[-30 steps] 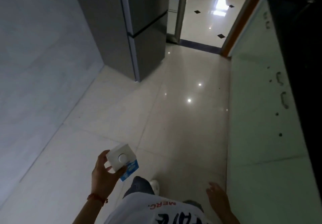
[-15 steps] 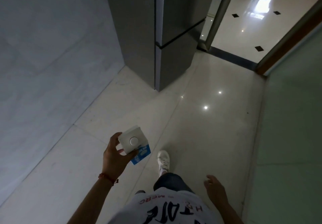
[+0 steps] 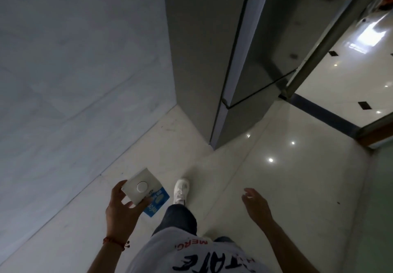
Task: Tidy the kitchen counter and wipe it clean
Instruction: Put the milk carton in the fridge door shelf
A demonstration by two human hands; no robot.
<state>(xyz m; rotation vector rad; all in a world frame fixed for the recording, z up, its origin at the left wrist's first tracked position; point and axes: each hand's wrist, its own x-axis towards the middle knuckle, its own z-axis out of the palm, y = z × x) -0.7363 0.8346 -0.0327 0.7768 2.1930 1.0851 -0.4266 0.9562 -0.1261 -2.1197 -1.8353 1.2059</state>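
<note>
A white and blue carton (image 3: 145, 189) with a round white cap on top is gripped from the left side by my left hand (image 3: 122, 208), low at the centre left of the view. My right hand (image 3: 255, 205) hangs at my side to the right with its fingers loosely apart and nothing in it. The kitchen counter is out of view.
A tall grey fridge (image 3: 212, 60) stands straight ahead against the pale wall (image 3: 74, 70). To its right a doorway (image 3: 331, 111) with a dark threshold strip leads to a bright tiled room. Glossy floor tiles (image 3: 287, 187) lie underfoot. A pale green cabinet front (image 3: 382, 198) runs along the right edge.
I have walked closer to the fridge, which now fills more of the view. The carton stays in my left hand. The cabinets on the right have slid mostly out of view.
</note>
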